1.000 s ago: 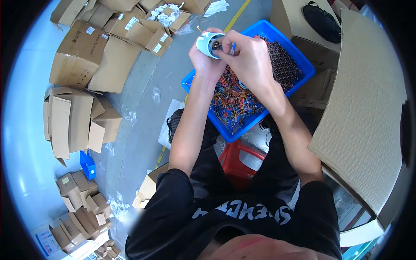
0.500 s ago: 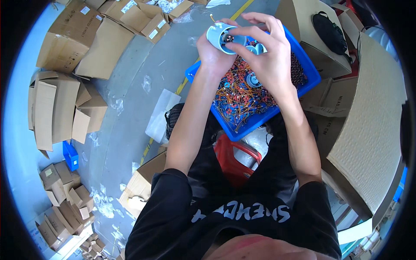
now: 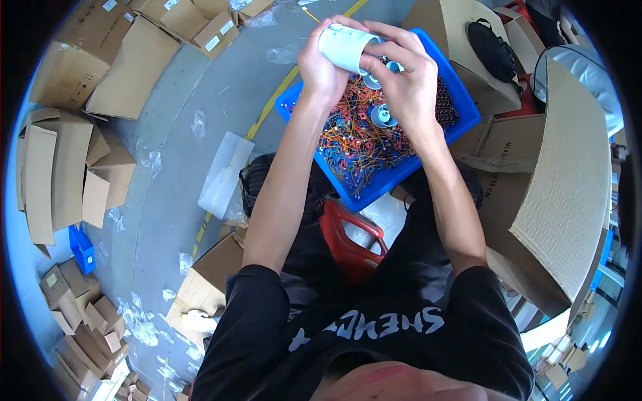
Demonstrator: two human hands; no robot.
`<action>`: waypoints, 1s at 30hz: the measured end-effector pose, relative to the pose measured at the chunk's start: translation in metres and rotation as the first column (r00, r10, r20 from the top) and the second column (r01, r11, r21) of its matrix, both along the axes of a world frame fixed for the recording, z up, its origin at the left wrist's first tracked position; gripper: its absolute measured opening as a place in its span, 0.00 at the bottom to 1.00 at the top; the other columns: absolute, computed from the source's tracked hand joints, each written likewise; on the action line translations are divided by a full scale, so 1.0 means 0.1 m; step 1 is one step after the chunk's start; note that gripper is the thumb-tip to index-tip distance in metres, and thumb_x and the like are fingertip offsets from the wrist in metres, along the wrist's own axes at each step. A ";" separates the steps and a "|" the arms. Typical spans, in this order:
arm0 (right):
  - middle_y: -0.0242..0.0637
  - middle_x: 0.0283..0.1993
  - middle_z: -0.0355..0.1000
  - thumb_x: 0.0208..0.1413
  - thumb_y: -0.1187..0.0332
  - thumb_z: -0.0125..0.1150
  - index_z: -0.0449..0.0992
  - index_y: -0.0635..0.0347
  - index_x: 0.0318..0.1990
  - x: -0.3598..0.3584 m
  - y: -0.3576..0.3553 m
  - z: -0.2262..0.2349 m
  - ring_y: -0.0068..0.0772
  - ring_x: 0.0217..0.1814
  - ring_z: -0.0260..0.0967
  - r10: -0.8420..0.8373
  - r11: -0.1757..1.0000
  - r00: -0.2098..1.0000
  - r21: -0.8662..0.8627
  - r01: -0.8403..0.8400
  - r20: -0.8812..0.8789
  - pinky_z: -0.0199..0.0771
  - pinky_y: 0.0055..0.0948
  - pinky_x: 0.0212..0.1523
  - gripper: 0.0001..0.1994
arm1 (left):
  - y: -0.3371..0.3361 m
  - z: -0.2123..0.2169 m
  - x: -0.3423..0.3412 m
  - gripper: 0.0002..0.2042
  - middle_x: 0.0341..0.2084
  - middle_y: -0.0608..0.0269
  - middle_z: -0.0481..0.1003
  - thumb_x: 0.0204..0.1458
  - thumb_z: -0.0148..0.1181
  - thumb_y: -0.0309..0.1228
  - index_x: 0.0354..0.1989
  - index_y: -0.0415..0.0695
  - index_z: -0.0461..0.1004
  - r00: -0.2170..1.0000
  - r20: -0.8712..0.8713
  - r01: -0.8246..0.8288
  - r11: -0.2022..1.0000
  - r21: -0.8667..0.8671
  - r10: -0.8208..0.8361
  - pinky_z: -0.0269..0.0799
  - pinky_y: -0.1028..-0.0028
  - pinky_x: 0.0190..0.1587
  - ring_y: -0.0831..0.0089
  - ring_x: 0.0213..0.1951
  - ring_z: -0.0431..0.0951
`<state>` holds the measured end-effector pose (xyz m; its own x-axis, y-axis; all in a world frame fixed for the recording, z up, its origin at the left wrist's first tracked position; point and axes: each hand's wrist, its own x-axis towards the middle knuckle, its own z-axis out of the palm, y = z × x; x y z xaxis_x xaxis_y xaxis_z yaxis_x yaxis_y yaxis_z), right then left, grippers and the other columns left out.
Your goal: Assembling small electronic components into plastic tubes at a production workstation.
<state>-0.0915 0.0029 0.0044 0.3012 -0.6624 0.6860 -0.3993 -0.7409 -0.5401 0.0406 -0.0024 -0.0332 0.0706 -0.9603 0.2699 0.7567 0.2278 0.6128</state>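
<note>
Both hands are raised over the far end of a blue plastic bin [image 3: 461, 110] and closed together on one part: a pale, cylindrical housing [image 3: 342, 47], tilted with one end toward the left.

Left hand [image 3: 321, 70]: wrapped around the near side of the housing, fingers curled under it, thumb on top. Right hand [image 3: 409, 80]: fingers bent over the right end of the housing, fingertips pressing at its open face. Whether they pinch a wire or only the rim cannot be told.

Directly below both hands the bin holds a tangle of thin orange and red wire leads [image 3: 361, 144] and further round metal-faced parts [image 3: 384, 115] of the same kind.

Handling estimate: the housing appears rigid and smooth-walled, light enough for one hand. Grip it around the barrel, not by the leads; these look thin and limp and would likely snag on the tangle.

Beyond the left hand lie flattened cardboard cartons [image 3: 100, 60] on a grey floor; a large corrugated sheet [image 3: 575, 187] stands off the right hand.
</note>
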 end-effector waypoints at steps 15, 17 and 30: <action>0.35 0.44 0.76 0.36 0.71 0.71 0.82 0.58 0.29 -0.02 -0.03 -0.02 0.39 0.48 0.68 0.000 1.000 0.999 0.003 0.000 0.038 0.69 0.35 0.49 0.08 | -0.01 -0.03 -0.12 0.18 0.33 0.59 0.73 0.61 0.38 0.41 0.41 0.40 0.70 0.962 -0.273 0.112 0.944 0.310 -0.024 0.70 0.67 0.41 0.70 0.37 0.74; 0.35 0.44 0.76 0.36 0.71 0.71 0.83 0.58 0.29 -0.03 -0.04 -0.03 0.39 0.48 0.68 -0.003 1.000 0.999 0.021 0.002 0.046 0.69 0.36 0.49 0.08 | -0.01 -0.04 -0.10 0.18 0.35 0.57 0.74 0.60 0.40 0.41 0.41 0.39 0.70 0.964 -0.264 0.122 0.936 0.331 -0.033 0.70 0.68 0.42 0.68 0.38 0.74; 0.35 0.43 0.77 0.35 0.69 0.72 0.83 0.59 0.28 -0.25 -0.06 -0.11 0.38 0.46 0.70 -0.089 0.996 0.993 -0.001 0.089 0.078 0.70 0.35 0.46 0.09 | -0.10 0.01 -0.26 0.19 0.31 0.62 0.73 0.59 0.38 0.43 0.41 0.42 0.71 0.992 -0.068 0.128 0.906 0.404 -0.110 0.69 0.67 0.36 0.70 0.35 0.74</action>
<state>-0.1165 -0.0031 -0.0066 0.1868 -0.6811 0.7080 -0.4203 -0.7068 -0.5690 0.0150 -0.0120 -0.0318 -0.0482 -0.9880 -0.1470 0.7901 -0.1277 0.5995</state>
